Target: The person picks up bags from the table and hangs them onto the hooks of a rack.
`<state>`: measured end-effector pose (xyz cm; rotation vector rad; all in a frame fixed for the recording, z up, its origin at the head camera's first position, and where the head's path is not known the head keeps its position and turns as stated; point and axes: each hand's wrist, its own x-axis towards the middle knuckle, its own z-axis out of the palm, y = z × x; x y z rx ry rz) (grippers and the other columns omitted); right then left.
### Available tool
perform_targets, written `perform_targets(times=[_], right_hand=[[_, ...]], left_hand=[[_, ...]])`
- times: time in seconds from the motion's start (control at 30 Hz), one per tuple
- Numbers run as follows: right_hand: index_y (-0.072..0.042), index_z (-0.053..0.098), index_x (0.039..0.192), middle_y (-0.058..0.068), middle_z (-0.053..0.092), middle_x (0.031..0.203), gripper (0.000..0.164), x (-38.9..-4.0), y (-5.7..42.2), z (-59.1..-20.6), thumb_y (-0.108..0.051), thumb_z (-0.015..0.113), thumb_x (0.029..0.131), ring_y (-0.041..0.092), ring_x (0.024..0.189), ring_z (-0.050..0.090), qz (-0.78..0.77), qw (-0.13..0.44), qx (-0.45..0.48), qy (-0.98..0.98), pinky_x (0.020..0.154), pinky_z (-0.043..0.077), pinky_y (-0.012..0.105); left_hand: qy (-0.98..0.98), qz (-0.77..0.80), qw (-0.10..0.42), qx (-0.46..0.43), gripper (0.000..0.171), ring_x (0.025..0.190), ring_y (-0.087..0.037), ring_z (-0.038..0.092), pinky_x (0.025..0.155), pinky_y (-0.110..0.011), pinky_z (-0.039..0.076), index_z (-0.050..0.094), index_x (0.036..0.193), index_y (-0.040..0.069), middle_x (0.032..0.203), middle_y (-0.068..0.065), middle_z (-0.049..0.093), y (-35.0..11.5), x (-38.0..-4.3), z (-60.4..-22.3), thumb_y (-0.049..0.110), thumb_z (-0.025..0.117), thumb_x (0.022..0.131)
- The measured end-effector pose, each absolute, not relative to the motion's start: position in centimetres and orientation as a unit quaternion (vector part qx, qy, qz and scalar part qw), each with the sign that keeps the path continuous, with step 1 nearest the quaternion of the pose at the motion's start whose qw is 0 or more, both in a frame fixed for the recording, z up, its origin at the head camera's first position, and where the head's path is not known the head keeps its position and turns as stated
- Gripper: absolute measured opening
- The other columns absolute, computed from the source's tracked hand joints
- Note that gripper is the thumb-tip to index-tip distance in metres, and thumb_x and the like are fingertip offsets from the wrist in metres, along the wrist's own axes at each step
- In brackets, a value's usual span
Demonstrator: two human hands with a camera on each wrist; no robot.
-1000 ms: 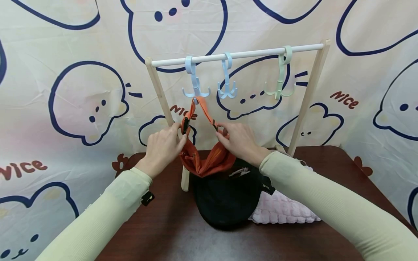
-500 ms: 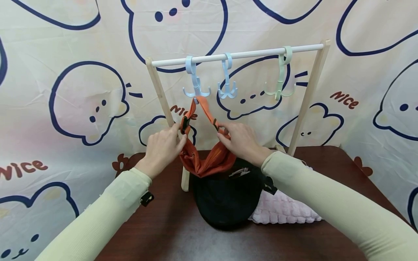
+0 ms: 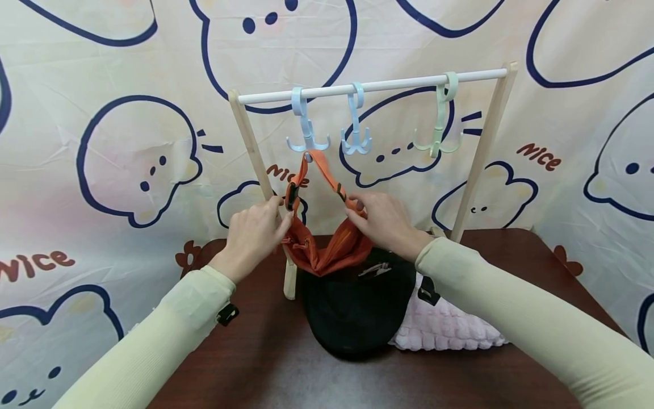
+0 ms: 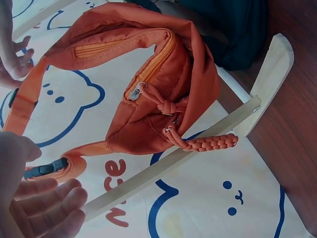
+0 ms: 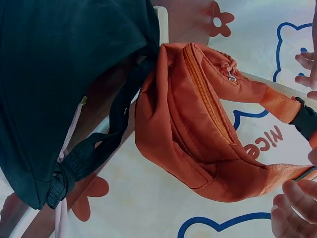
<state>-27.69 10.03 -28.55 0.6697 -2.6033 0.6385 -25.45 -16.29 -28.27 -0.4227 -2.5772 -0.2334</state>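
Right hand: the right hand (image 3: 386, 221) has edged a little to the right from where I saw it a second ago, most of that in the last half second.
Strap: the right-hand side of the orange strap (image 3: 321, 166) has gone with it, so the loop spreads slightly wider below the hook.
Orange bag: the orange bag (image 3: 339, 250) has been drawn slightly right, its lowest fold a touch higher.
Right sleeve: the pale right sleeve (image 3: 521, 312) and the black wrist device (image 3: 428, 291) have shifted right, uncovering more of the dark bag's (image 3: 357, 318) edge and the pink puffy fabric (image 3: 449, 326).
Left hook: the left blue hook (image 3: 308, 136) has swung very slightly right.
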Motion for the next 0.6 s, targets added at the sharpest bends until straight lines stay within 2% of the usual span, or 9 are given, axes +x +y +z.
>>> perform_targets(times=[0.37,0.6], right_hand=[[-0.012,0.073,0.109,0.002,0.071,0.085,0.021,-27.52,10.57,-28.96,-0.029,0.066,0.098,0.016,0.064,0.055,0.223,0.206,0.243,-0.921,0.052,0.042,0.028],[-0.012,0.074,0.110,0.002,0.073,0.091,0.025,-27.10,10.96,-29.01,-0.032,0.065,0.098,0.016,0.069,0.057,0.223,0.209,0.234,-0.923,0.056,0.044,0.028]], left_hand=[[-0.947,-0.087,0.262,-0.164,0.034,0.043,-0.017,0.046,0.038,-0.028,0.031,0.067,0.120,0.004,0.061,-0.005,0.061,-16.00,-24.94,-28.78,0.030,0.063,0.099],[-0.945,-0.087,0.266,-0.169,0.038,0.043,-0.016,0.047,0.038,-0.027,0.031,0.065,0.127,0.005,0.069,-0.007,0.068,-16.07,-24.47,-29.04,0.030,0.063,0.099]])
